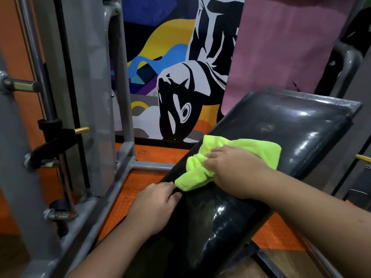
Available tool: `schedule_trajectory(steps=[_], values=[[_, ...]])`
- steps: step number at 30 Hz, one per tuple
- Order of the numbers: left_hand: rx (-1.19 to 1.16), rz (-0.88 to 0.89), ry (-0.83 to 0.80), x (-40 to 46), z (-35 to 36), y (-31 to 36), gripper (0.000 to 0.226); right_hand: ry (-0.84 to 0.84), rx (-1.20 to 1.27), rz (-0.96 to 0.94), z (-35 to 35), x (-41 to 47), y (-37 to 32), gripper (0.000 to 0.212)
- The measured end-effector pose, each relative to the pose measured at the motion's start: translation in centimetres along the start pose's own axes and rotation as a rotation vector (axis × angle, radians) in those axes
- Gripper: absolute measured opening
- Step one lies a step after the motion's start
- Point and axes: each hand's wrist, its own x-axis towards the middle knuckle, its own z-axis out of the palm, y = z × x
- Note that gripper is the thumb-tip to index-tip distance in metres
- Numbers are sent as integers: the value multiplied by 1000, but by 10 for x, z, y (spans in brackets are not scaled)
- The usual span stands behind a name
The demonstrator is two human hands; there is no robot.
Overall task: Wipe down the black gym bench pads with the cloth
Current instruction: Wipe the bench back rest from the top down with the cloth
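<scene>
Black glossy vinyl covers the bench pad (271,125), which runs from the lower centre of the frame up to the right. On it, near the middle of the frame, lies the lime-green cloth (251,149), bunched at its lower left end and flatter at the upper right. The right hand (234,171) lies on top of the cloth and presses it against the pad; its fingers are close together and bent a little into the folds, pointing to the left. The left hand (158,205) rests on the left edge of the pad, just below the cloth, with its fingers curled over this edge and the thumb on the top surface. It is not possible to tell whether this hand touches the cloth.

At the left of the frame stands a grey metal machine frame (124,163) with a chrome bar (40,63), very close to the pad. A gold-coloured pin (82,130) sticks out from a black clamp (58,135) on this bar. Behind the pad, in the upper centre, a colourful mural (172,63) covers the wall. A pink fabric (285,43) hangs at the upper right. Orange floor (154,153) is visible between the frame and the pad.
</scene>
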Motion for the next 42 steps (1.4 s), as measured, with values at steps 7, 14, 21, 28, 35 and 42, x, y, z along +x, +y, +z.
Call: schedule_trajectory(steps=[7,14,21,28,35,42], values=[[-27,-1,-1,0,2,-2,28,9,-9,5,-3,1,-7,40],[-24,-15,7,-1,6,-5,42,55,19,33,-4,-2,-7,38],[-19,-20,7,-1,8,-6,47,60,21,39,-10,-12,-6,41],[-31,-5,8,-1,12,-12,48,69,44,38,-12,-20,-7,45],[-17,13,23,-2,14,-11,48,32,50,19,-9,-32,-3,50],[-21,21,36,-4,14,-9,47,-11,96,2,-6,-40,-12,50]])
